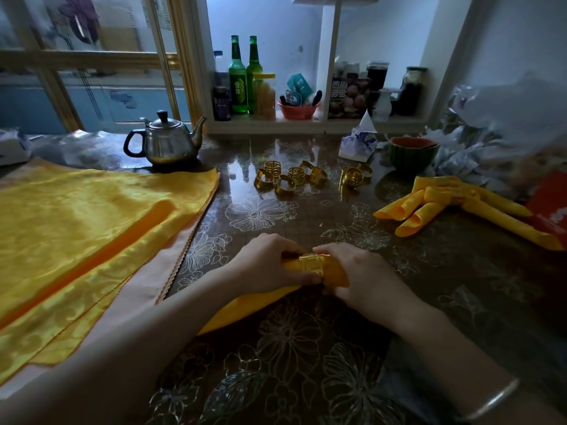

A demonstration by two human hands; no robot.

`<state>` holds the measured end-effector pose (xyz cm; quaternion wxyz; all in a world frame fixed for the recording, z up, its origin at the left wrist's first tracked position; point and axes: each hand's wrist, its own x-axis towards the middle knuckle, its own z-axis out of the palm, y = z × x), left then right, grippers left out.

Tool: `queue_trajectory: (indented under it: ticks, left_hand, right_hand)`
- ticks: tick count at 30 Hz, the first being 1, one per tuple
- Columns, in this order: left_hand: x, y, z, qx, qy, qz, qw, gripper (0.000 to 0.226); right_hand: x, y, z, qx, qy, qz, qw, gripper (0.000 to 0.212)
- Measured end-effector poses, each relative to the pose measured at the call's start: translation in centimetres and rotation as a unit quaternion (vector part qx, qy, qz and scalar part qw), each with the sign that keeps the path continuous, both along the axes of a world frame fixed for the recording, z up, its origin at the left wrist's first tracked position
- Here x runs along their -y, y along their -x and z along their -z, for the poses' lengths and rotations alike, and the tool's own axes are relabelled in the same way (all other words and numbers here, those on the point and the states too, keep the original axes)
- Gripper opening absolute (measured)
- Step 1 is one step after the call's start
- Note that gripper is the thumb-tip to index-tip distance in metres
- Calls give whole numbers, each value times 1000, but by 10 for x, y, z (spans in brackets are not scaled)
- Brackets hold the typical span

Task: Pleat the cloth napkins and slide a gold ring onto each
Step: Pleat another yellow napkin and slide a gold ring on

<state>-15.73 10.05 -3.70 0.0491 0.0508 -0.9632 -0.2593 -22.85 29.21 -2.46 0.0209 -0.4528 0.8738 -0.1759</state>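
Observation:
A folded yellow napkin (336,273) lies across the dark floral table with a gold ring (313,264) around it. My left hand (267,260) grips the ring and the napkin from the left. My right hand (359,271) holds the napkin just right of the ring. The napkin's loose end (245,308) fans out toward me under my left forearm. Several more gold rings (291,176) lie at the middle back of the table. Flat yellow napkins (86,228) are stacked at the left. Finished ringed napkins (441,200) lie at the right.
A steel teapot (167,141) stands behind the flat napkins. A tissue pack (357,144) and a green bowl (412,153) sit at the back right, beside crumpled plastic bags (497,133). A red box (549,210) lies at the right edge. The shelf behind holds green bottles (242,78).

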Motion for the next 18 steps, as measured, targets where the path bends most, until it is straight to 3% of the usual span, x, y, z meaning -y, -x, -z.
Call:
queue_trajectory:
  ticks: [4,14,18]
  left_hand:
    - [-1,-2,-5,21,-22,30,999,62]
    - [-3,-1,-12,23,105,43,993,52]
    - [4,-3,-11,54,20,30,998,54]
  right_hand:
    - [6,-1,3,-68,44,-12,997,54]
    - [6,-2,15,-32,131,1,991,56]
    - [4,-2,15,-17,131,8,991,60]
